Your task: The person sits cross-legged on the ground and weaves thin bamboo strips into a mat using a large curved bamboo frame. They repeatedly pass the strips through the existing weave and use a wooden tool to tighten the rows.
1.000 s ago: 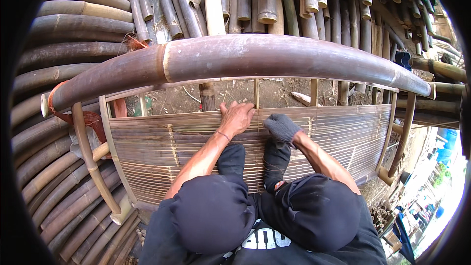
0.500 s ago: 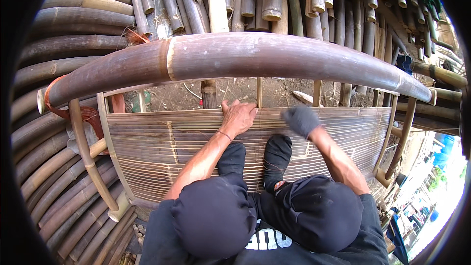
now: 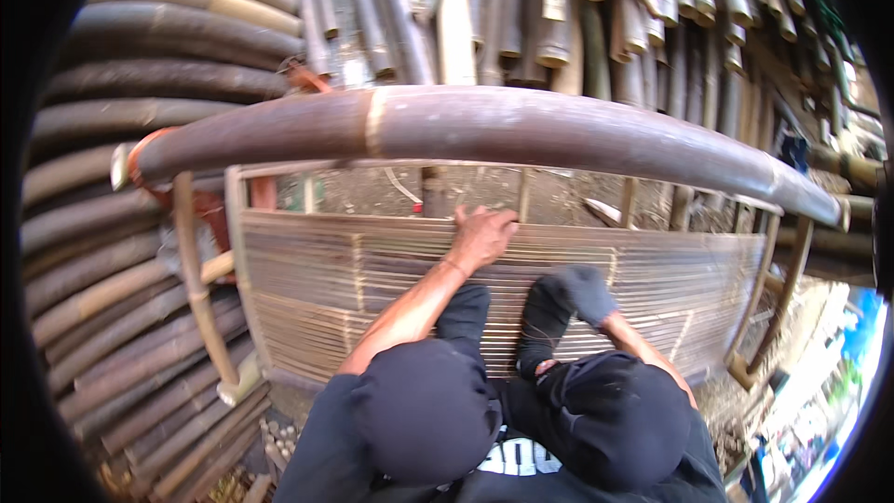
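Observation:
A bench-like frame holds a panel of thin bamboo slats (image 3: pixel 307 265). At the panel's far edge my bare left hand (image 3: pixel 484 235) lies with its fingers bent over the last bamboo slat, beside a narrow upright strip (image 3: pixel 524 197). My right hand (image 3: pixel 582 294), in a grey glove, is close above my dark-clad right foot (image 3: pixel 543 321). Motion smears its fingers, so any object in them cannot be made out. My left foot (image 3: pixel 464 309) is on the slats below my left wrist.
A thick brown bamboo pole (image 3: pixel 503 126) runs across the frame's far side, with a bamboo leg (image 3: pixel 200 289) at left and another (image 3: pixel 782 289) at right. Long bamboo poles (image 3: pixel 177 47) are stacked at left. Cut bamboo lengths (image 3: pixel 596 0) lie beyond, over bare soil (image 3: pixel 466 188).
My right hand has drawn back from near the panel's far edge to beside my right foot. My left hand stays at the edge slat. The whole view has shifted.

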`<state>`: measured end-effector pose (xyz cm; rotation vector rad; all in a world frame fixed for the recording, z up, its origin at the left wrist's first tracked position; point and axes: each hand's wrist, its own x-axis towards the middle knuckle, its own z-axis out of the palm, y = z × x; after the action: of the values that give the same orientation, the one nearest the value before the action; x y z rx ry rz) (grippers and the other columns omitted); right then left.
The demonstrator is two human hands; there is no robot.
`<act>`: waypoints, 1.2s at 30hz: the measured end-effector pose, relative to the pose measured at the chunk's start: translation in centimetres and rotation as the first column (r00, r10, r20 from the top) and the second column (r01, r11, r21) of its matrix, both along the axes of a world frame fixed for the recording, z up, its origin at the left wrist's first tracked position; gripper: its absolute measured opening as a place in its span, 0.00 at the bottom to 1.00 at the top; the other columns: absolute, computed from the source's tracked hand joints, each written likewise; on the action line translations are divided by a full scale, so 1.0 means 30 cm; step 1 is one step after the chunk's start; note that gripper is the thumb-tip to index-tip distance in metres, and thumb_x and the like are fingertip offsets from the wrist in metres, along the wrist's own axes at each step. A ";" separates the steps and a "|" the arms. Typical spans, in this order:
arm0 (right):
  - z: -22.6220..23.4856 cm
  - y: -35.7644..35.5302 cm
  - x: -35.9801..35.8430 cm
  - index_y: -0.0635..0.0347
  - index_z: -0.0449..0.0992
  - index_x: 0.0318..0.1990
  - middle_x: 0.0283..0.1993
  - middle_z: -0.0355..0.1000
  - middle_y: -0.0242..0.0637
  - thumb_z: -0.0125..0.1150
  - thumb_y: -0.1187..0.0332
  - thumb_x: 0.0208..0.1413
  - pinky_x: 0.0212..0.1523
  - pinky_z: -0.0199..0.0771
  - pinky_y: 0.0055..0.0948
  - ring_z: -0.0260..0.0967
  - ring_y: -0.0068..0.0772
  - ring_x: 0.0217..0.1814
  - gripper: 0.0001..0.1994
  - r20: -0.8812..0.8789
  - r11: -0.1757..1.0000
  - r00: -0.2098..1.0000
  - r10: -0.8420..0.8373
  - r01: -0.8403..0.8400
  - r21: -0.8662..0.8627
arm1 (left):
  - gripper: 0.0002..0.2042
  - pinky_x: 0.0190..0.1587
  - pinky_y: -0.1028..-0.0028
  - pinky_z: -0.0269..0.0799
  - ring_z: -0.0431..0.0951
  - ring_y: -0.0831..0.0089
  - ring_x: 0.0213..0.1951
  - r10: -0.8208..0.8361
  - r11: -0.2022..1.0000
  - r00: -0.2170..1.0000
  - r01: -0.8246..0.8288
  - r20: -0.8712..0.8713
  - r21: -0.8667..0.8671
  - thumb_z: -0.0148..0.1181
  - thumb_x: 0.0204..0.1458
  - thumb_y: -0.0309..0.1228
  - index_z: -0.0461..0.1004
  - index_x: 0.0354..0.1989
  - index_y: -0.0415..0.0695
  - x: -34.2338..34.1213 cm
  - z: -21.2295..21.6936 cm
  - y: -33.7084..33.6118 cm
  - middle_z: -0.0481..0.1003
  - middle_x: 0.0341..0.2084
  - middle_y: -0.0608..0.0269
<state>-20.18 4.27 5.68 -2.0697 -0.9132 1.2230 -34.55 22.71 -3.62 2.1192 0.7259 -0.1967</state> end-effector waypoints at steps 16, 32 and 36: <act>-0.025 -1.237 0.412 0.52 0.86 0.30 0.37 0.81 0.49 0.56 0.63 0.55 0.39 0.81 0.41 0.81 0.46 0.41 0.11 -0.131 0.115 0.866 0.483 -0.212 -0.971 | 0.14 0.52 0.62 0.70 0.73 0.58 0.49 -0.082 0.860 0.991 0.122 -0.102 0.496 0.62 0.48 0.23 0.77 0.45 0.44 -0.594 0.446 0.281 0.74 0.42 0.58; -0.014 0.331 -0.122 0.51 0.79 0.46 0.43 0.79 0.43 0.60 0.58 0.58 0.45 0.77 0.44 0.77 0.51 0.45 0.13 0.241 0.966 0.935 0.259 -0.250 -0.068 | 0.06 0.43 0.67 0.70 0.73 0.67 0.41 -0.485 0.774 0.874 0.410 0.036 0.483 0.60 0.50 0.32 0.75 0.33 0.45 -0.571 0.107 0.314 0.71 0.34 0.63; -0.042 0.362 -0.186 0.54 0.78 0.50 0.45 0.79 0.45 0.62 0.59 0.56 0.46 0.78 0.40 0.78 0.48 0.46 0.16 0.130 0.956 0.953 0.272 -0.253 -0.151 | 0.04 0.38 0.69 0.69 0.72 0.69 0.36 -0.556 0.698 0.826 0.405 0.089 0.591 0.57 0.49 0.30 0.73 0.28 0.43 -0.557 0.090 0.324 0.70 0.29 0.62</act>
<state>-25.76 15.12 4.42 -2.2223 -1.2417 1.3061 -51.26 32.43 -0.91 2.8035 0.0204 0.0269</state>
